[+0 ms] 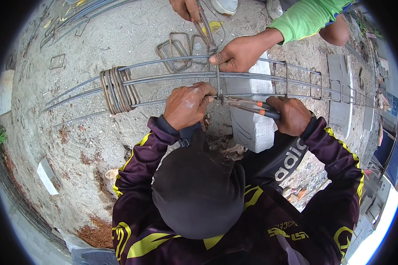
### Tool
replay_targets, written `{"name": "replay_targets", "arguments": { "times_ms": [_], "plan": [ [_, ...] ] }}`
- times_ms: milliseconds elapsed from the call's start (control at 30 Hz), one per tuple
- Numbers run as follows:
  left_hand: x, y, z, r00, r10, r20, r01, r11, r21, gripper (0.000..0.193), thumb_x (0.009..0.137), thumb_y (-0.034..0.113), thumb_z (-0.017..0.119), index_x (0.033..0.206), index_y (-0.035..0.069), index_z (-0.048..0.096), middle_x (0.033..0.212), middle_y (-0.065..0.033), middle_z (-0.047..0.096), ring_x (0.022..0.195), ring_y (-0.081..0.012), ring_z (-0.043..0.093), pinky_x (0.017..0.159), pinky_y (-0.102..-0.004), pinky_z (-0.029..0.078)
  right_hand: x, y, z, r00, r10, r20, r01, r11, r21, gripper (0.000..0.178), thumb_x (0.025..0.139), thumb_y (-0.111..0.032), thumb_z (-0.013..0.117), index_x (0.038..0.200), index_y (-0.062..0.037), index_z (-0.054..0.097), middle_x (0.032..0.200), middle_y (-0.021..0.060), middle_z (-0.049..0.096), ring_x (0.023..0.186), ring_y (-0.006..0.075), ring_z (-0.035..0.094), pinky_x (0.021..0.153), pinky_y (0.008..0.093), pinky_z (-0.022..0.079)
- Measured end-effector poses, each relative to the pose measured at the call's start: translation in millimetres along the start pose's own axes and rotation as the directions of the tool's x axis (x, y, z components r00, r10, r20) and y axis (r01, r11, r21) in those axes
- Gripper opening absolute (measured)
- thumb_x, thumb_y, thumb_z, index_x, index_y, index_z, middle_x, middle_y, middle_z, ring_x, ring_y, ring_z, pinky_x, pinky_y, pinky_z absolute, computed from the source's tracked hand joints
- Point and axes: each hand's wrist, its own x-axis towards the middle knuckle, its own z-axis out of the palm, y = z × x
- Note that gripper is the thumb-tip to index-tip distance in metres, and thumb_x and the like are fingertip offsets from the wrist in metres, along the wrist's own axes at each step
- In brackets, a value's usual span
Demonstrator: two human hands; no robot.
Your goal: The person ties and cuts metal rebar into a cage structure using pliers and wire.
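Observation:
A long rebar cage [172, 78] of steel bars runs from left to right in front of me. At one square stirrup [218, 81], my right hand [292, 115] grips the handles of orange-and-black pliers [252, 105]. Their jaws are at the corner where the stirrup meets the nearest bar. Beside that corner, my left hand [186, 105] is closed in a pinch over the bar; what its fingertips hold is hidden. Across from me, a co-worker's hand [242, 54] rests at the far bar, while their other hand [185, 9] holds rusty pincers [206, 31] at the same stirrup.
Bunched stirrups [117, 90] hang around the bars at left. Loose stirrups [174, 55] lie on the sandy ground beyond. A pale concrete block [254, 126] stands under the cage, with another block [339, 97] farther right. More bars [86, 15] lie at the upper left.

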Motion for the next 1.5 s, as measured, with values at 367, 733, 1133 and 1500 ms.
{"name": "replay_targets", "arguments": {
  "times_ms": [367, 733, 1133, 1500],
  "plan": [
    [-8, -7, 6, 0.982, 0.151, -0.118, -0.12, 0.965, 0.232, 0.03, 0.082, 0.022, 0.074, 0.109, 0.013, 0.064, 0.104, -0.0027, 0.064, 0.1, -0.0268, 0.062, 0.076, -0.0422, 0.052, -39, -60, 51, 0.794, -0.221, 0.566, -0.602, -0.413, 0.683, 0.026, 0.09, -0.016, 0.071, 0.104, -0.0011, 0.055, 0.076, 0.0065, 0.057, 0.067, 0.019, 0.062, 0.056, 0.0349, 0.055],
    [24, 47, 54, 0.614, 0.773, 0.157, -0.788, 0.613, 0.064, 0.048, 0.09, 0.028, 0.058, 0.137, 0.019, 0.056, 0.105, -0.0073, 0.066, 0.106, -0.0271, 0.064, 0.089, -0.0437, 0.053, -46, -78, 46, 0.818, 0.038, 0.574, -0.553, -0.228, 0.802, 0.027, 0.089, -0.014, 0.072, 0.104, 0.0012, 0.056, 0.081, 0.0131, 0.065, 0.069, 0.0247, 0.068, 0.06, 0.0379, 0.058],
    [19, 49, 52, 0.638, 0.733, 0.236, -0.755, 0.656, 0.005, 0.064, 0.075, 0.025, 0.072, 0.136, 0.019, 0.055, 0.084, -0.0042, 0.062, 0.083, -0.0235, 0.065, 0.077, -0.039, 0.051, -73, -114, 53, 0.951, 0.305, 0.045, -0.3, 0.88, 0.369, 0.033, 0.083, -0.017, 0.068, 0.101, 0.0044, 0.05, 0.084, 0.0211, 0.06, 0.067, 0.041, 0.063, 0.058, 0.048, 0.051],
    [43, 71, 44, 0.765, 0.56, 0.317, -0.561, 0.822, -0.096, 0.055, 0.064, 0.018, 0.072, 0.115, 0.006, 0.054, 0.064, -0.0131, 0.065, 0.058, -0.0354, 0.066, 0.05, -0.0465, 0.047, -59, -104, -24, 0.888, 0.403, 0.22, -0.447, 0.87, 0.207, 0.056, 0.088, -0.035, 0.072, 0.123, 0.0046, 0.056, 0.089, 0.0132, 0.064, 0.075, 0.0244, 0.067, 0.061, 0.0374, 0.051]
  ]
}}
